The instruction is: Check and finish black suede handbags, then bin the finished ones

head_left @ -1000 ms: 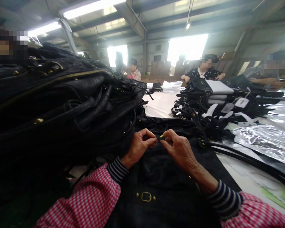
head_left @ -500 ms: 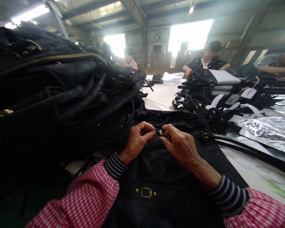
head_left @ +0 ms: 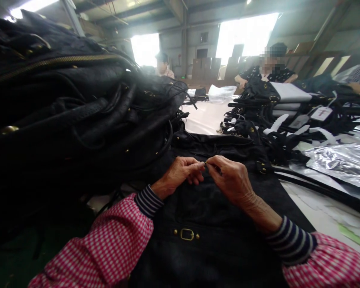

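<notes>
A black bag [head_left: 216, 224] with a small brass buckle [head_left: 186, 234] lies flat on the table in front of me. My left hand [head_left: 180, 174] and my right hand [head_left: 231, 180] meet over its upper part. Both pinch a small dark piece with a brass tip [head_left: 205, 163] between thumb and fingertips. The fingers of both hands are curled closed around it. What the piece is fixed to is hidden by my fingers.
A tall pile of black leather bags [head_left: 69, 108] fills the left side. Black straps with white tags [head_left: 276, 132] lie at the right, silver plastic sheeting [head_left: 339, 164] beyond them. Other people sit at the far end of the white table [head_left: 205, 118].
My hands have closed tighter together, so the brass-tipped piece is nearly covered. The view has tilted down a little.
</notes>
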Demonstrator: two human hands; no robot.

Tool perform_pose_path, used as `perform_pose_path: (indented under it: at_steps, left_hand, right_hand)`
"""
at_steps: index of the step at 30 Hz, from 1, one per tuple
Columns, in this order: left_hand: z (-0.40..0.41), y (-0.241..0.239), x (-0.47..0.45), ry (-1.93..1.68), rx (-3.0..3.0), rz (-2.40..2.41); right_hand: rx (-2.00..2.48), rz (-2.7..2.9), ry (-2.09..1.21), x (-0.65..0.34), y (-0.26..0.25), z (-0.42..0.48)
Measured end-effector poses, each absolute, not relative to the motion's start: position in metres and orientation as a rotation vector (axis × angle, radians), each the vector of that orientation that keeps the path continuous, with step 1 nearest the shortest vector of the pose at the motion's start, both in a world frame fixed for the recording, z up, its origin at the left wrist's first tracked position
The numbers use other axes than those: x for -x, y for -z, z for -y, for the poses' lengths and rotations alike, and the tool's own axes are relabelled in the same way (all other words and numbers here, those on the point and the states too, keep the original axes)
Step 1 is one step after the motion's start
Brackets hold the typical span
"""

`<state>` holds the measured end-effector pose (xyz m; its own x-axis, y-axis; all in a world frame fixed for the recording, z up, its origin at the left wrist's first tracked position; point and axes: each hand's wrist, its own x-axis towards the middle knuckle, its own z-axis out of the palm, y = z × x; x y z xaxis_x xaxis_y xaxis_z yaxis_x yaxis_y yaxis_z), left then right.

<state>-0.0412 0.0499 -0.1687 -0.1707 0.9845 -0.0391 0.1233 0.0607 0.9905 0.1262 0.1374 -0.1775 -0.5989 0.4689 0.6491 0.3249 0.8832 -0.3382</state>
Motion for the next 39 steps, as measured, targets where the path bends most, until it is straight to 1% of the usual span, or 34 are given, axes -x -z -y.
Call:
perform_pose_path:
  at_steps: [3, 5, 11, 17, 19, 25, 28, 30, 32, 35, 39]
  left_hand:
    - [-0.049, 0.168, 0.041, -1.261, -1.177, -1.455]
    - [-0.047, 0.168, 0.039, -1.297, -1.196, -1.496]
    - [-0.050, 0.170, 0.035, -1.309, -1.342, -1.584]
    - [-0.057, 0.175, 0.029, -1.341, -1.394, -1.677]
    - [-0.056, 0.177, 0.027, -1.359, -1.398, -1.683]
    - [-0.052, 0.178, 0.030, -1.340, -1.315, -1.620]
    - [-0.052, 0.177, 0.031, -1.348, -1.293, -1.611]
    - [-0.050, 0.177, 0.030, -1.378, -1.319, -1.653]
    - [-0.049, 0.176, 0.029, -1.398, -1.394, -1.732]
    - [-0.047, 0.176, 0.027, -1.362, -1.629, -1.855]
    - [-0.048, 0.178, 0.027, -1.304, -1.850, -1.886]
  right_hand:
    - [0.576, 2.253, -0.294, -0.126, 0.178, -0.137]
    - [0.628, 2.223, -0.393, -0.125, 0.176, -0.137]
    - [0.822, 2.072, -0.884, -0.122, 0.167, -0.140]
    - [0.864, 1.984, -1.024, -0.121, 0.170, -0.147]
    - [0.856, 1.942, -1.118, -0.122, 0.171, -0.150]
    - [0.796, 1.840, -1.645, -0.131, 0.165, -0.160]
    - [0.766, 1.839, -1.802, -0.139, 0.159, -0.164]
    - [0.820, 1.793, -1.812, -0.143, 0.155, -0.166]
    - [0.872, 1.752, -1.717, -0.145, 0.152, -0.166]
    - [0.817, 1.861, -1.405, -0.144, 0.150, -0.161]
    - [0.722, 2.210, -0.880, -0.137, 0.157, -0.147]
